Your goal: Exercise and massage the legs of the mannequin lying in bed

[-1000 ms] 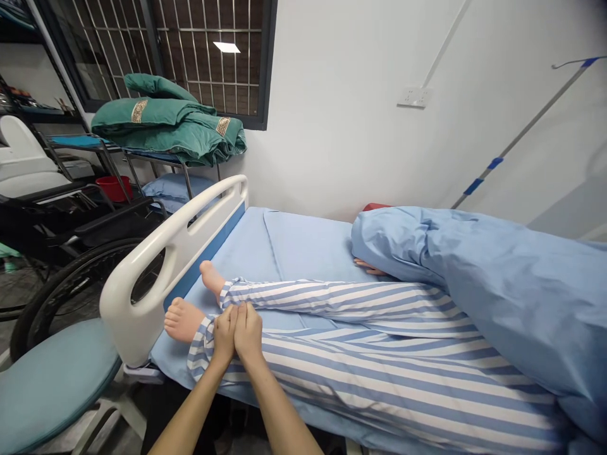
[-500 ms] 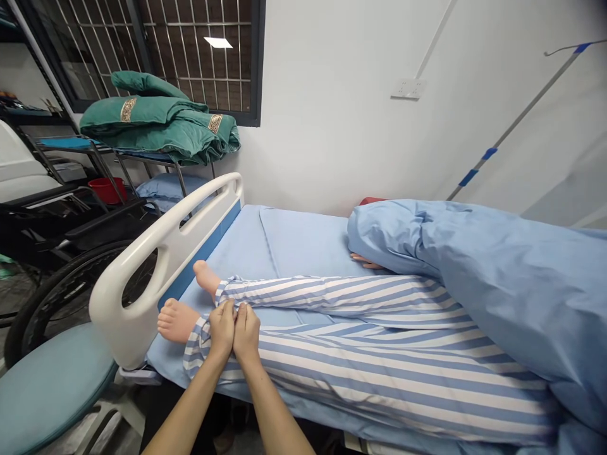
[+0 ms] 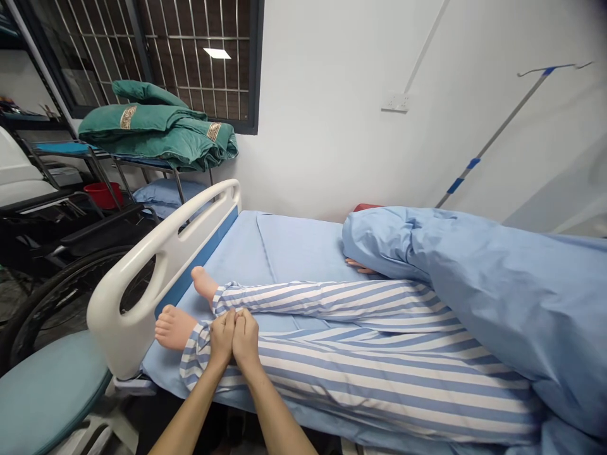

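Note:
A manikin's two legs in blue-and-white striped pyjama trousers (image 3: 379,373) lie on the bed, with bare feet at the footboard end. My left hand (image 3: 222,337) and my right hand (image 3: 245,338) sit side by side on the near lower leg, just above the ankle. Both have curled fingers pressed against the striped fabric, and the fingertips are hidden on the far side. The near foot (image 3: 174,327) points up, left of my hands. Beyond it lies the far foot (image 3: 204,282), apart from both hands.
A white footboard (image 3: 114,316) closes the bed's left end. A blue quilt (image 3: 493,278) is bunched at right, with part of a manikin hand (image 3: 361,266) below its edge. A wheelchair (image 3: 57,278), a teal stool (image 3: 52,392) and a drip pole (image 3: 493,140) stand around.
The whole view has shifted slightly, with the scene sitting lower and a little further left. My hands keep their place on the near lower leg.

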{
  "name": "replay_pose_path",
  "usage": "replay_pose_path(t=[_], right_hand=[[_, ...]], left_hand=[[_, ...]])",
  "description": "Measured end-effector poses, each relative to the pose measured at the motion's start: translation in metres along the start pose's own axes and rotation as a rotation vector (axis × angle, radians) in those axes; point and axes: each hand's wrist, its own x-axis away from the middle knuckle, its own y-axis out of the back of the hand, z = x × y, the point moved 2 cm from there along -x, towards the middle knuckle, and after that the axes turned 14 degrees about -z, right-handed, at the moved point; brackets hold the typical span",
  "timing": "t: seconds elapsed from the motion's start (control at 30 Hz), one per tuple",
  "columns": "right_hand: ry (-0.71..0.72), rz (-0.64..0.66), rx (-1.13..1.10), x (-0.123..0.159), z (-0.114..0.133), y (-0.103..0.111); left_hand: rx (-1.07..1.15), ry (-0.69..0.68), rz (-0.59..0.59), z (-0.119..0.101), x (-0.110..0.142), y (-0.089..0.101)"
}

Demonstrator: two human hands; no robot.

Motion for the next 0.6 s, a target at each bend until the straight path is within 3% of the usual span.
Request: replay_pose_path(t=[0.17,0.33,0.6], right_hand=[[0.113,0.053,0.154,-0.003,0.005,0.002],[0.118,0.029,0.169,-0.005,-0.009,0.004],[0.138,-0.014,0.169,-0.005,-0.009,0.007]], left_hand=[[0.001,0.002,-0.016,0.001,0.000,0.001],[-0.126,-0.108,-0.006,-0.002,0.001,-0.002],[-0.171,-0.115,-0.023,-0.011,-0.003,-0.002]])
